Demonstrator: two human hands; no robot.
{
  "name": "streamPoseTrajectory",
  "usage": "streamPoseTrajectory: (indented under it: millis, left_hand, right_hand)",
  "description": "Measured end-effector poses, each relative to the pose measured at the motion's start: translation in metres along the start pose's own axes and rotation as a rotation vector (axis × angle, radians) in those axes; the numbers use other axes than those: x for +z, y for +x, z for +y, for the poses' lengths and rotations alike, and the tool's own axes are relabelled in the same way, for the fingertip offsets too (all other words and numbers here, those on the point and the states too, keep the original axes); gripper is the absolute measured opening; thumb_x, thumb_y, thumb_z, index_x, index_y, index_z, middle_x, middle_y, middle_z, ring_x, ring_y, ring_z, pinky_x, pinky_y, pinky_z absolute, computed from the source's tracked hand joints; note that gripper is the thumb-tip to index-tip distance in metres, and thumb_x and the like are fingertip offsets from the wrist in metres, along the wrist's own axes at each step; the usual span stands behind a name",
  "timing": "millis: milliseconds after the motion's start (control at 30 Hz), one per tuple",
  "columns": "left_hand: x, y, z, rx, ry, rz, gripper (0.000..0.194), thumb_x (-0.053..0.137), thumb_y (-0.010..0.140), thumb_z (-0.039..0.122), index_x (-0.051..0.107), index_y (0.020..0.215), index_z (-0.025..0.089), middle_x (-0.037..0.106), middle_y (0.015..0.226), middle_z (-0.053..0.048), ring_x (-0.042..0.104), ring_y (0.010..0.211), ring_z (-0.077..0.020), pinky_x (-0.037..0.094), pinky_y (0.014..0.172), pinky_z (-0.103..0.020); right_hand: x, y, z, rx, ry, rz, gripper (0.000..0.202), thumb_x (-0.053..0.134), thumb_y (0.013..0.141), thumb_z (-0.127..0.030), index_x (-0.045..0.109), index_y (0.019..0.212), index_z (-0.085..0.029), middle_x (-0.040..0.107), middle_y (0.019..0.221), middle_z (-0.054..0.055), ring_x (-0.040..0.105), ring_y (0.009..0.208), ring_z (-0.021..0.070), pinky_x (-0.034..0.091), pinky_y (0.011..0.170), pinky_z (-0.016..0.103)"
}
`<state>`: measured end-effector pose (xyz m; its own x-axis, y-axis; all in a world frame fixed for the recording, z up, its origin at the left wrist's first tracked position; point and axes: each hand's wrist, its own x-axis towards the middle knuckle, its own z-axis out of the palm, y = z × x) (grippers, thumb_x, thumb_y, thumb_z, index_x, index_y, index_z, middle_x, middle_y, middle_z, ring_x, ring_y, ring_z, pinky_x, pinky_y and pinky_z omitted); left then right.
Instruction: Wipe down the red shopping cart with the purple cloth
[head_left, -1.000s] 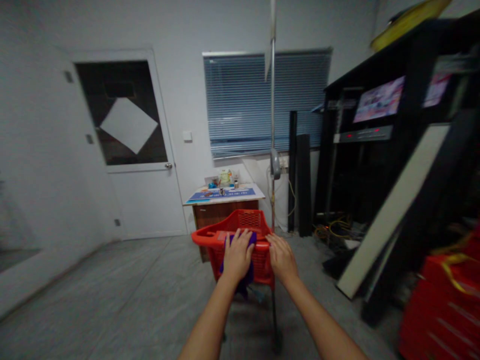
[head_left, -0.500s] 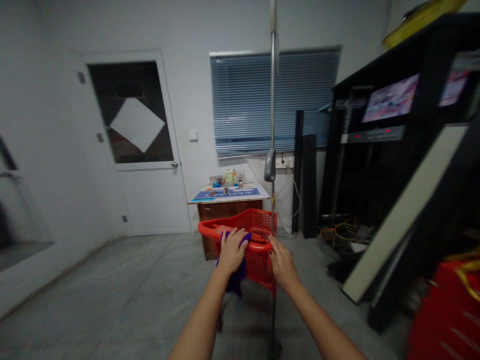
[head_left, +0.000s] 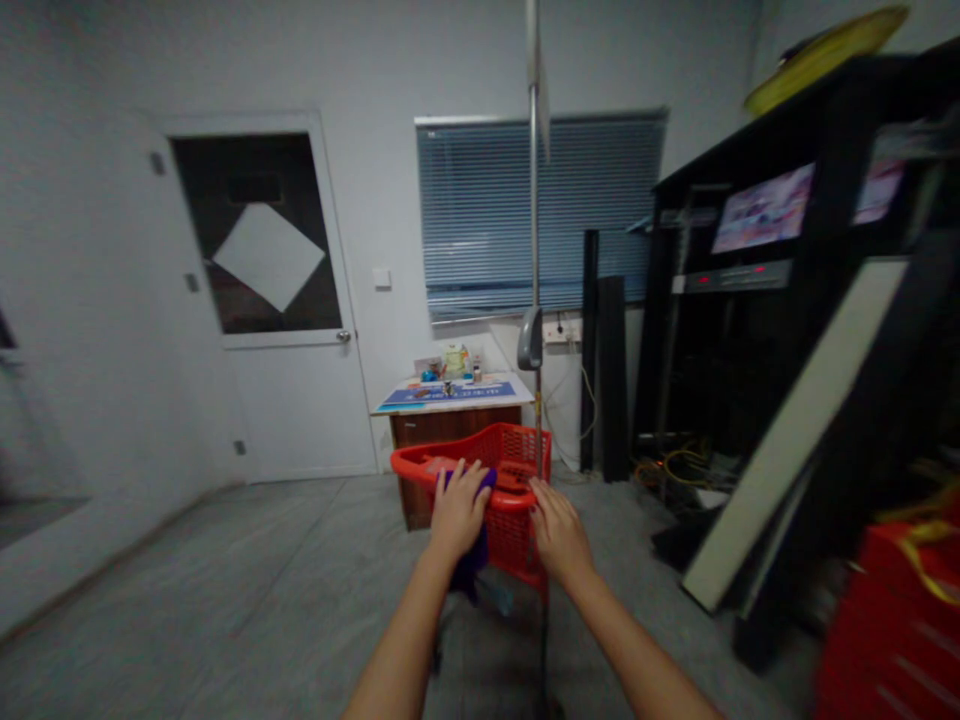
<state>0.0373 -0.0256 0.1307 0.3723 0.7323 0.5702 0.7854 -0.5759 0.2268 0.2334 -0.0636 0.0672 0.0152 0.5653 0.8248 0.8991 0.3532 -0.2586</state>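
A red plastic basket cart (head_left: pixel 511 535) with slotted walls stands in front of me. My left hand (head_left: pixel 459 515) curls over its near rim, fingers a little apart, on a purple cloth (head_left: pixel 472 558) that hangs down outside the basket. My right hand (head_left: pixel 559 530) has its fingers closed over the same rim, at the right corner. A tall metal pole (head_left: pixel 534 200) with a grey fitting (head_left: pixel 530 338) rises beside the basket's right side. The hands partly hide the rim, and the basket's contents are hard to make out.
Beyond the cart, a small desk (head_left: pixel 457 395) with bottles stands under a window blind (head_left: pixel 495 220). At left is a white door (head_left: pixel 300 410). Leaning boards (head_left: pixel 795 440), a black rack (head_left: pixel 847 110), loose cables (head_left: pixel 686 462) and a red cabinet (head_left: pixel 885 620) are on the right.
The room has shifted slightly left and down in view. Both hands keep their places on the cart's rim. A pale bluish patch now shows below the purple cloth.
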Motion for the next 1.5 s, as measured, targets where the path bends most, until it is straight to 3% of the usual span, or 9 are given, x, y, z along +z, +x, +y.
streamPoseTrajectory:
  millis: [233,333,500,633,967,1167,1300,1400,1500]
  left_hand:
    - [0.006,-0.007,0.025,0.089,-0.042,-0.049,0.038,0.04,0.099,0.03,0.05,0.135,0.028,0.052,0.143,-0.002,0.035,0.139,-0.0206,0.016,0.118,-0.051]
    - [0.0,-0.005,0.024,0.103,-0.031,-0.081,0.038,0.039,0.099,0.032,0.049,0.136,0.029,0.053,0.141,-0.001,0.034,0.14,-0.0214,0.016,0.118,-0.053]
    - [0.001,0.0,0.022,-0.002,0.012,-0.036,0.037,0.039,0.098,0.031,0.054,0.132,0.026,0.055,0.14,-0.003,0.034,0.14,-0.0242,0.017,0.117,-0.053]
    - [0.005,-0.005,0.026,0.069,-0.019,-0.068,0.039,0.039,0.098,0.031,0.05,0.135,0.028,0.053,0.141,-0.002,0.035,0.139,-0.0232,0.016,0.118,-0.053]
    - [-0.001,-0.003,0.001,0.129,-0.046,-0.095,0.039,0.035,0.1,0.03,0.047,0.137,0.027,0.05,0.144,-0.003,0.028,0.142,-0.02,0.017,0.117,-0.051]
    - [-0.005,0.004,-0.018,0.05,-0.071,-0.089,0.038,0.033,0.1,0.031,0.052,0.133,0.025,0.055,0.14,-0.002,0.031,0.141,-0.0199,0.015,0.118,-0.05]
    - [-0.003,-0.002,-0.01,0.002,-0.051,-0.069,0.038,0.034,0.1,0.03,0.054,0.132,0.026,0.056,0.138,-0.003,0.035,0.14,-0.0215,0.017,0.117,-0.052]
    - [-0.002,-0.009,0.002,0.049,-0.027,-0.057,0.037,0.035,0.1,0.03,0.052,0.133,0.026,0.055,0.14,-0.004,0.036,0.139,-0.0211,0.017,0.118,-0.051]
    - [-0.003,-0.009,0.001,0.067,-0.018,-0.067,0.037,0.036,0.1,0.031,0.051,0.134,0.027,0.054,0.141,-0.003,0.034,0.14,-0.0207,0.017,0.118,-0.051]
  right_hand:
    - [0.005,-0.001,-0.001,0.031,-0.001,0.053,0.045,0.028,0.098,-0.029,0.056,0.131,-0.015,0.063,0.127,0.011,0.057,0.119,0.0216,0.045,0.102,0.043]
    - [0.002,-0.001,0.001,0.024,-0.007,0.03,0.045,0.027,0.098,-0.029,0.056,0.13,-0.017,0.063,0.126,0.01,0.056,0.119,0.0209,0.045,0.102,0.042]
    - [0.004,-0.001,-0.002,0.032,-0.018,0.026,0.045,0.028,0.098,-0.028,0.055,0.132,-0.016,0.062,0.129,0.011,0.056,0.119,0.0217,0.045,0.102,0.043]
    - [0.007,-0.002,-0.003,0.045,-0.018,0.057,0.045,0.029,0.097,-0.03,0.054,0.132,-0.017,0.062,0.127,0.012,0.056,0.119,0.0226,0.045,0.101,0.044]
    - [0.007,-0.006,-0.016,0.059,-0.008,0.063,0.043,0.032,0.097,-0.034,0.056,0.128,-0.015,0.062,0.127,0.013,0.056,0.118,0.0245,0.043,0.101,0.045]
    - [0.014,-0.009,-0.038,0.037,-0.017,0.051,0.045,0.034,0.098,-0.035,0.05,0.135,-0.017,0.059,0.131,0.012,0.054,0.121,0.0249,0.042,0.102,0.045]
    - [0.019,-0.006,-0.044,0.005,-0.027,0.045,0.048,0.035,0.098,-0.037,0.047,0.139,-0.016,0.056,0.135,0.012,0.053,0.123,0.0261,0.042,0.102,0.045]
    - [0.019,-0.003,-0.043,0.007,-0.031,0.033,0.047,0.034,0.098,-0.037,0.051,0.136,-0.015,0.059,0.132,0.013,0.054,0.122,0.0263,0.043,0.102,0.046]
    - [0.016,0.0,-0.041,0.006,-0.017,0.001,0.045,0.035,0.098,-0.036,0.053,0.134,-0.015,0.06,0.131,0.012,0.055,0.12,0.0259,0.043,0.102,0.045]
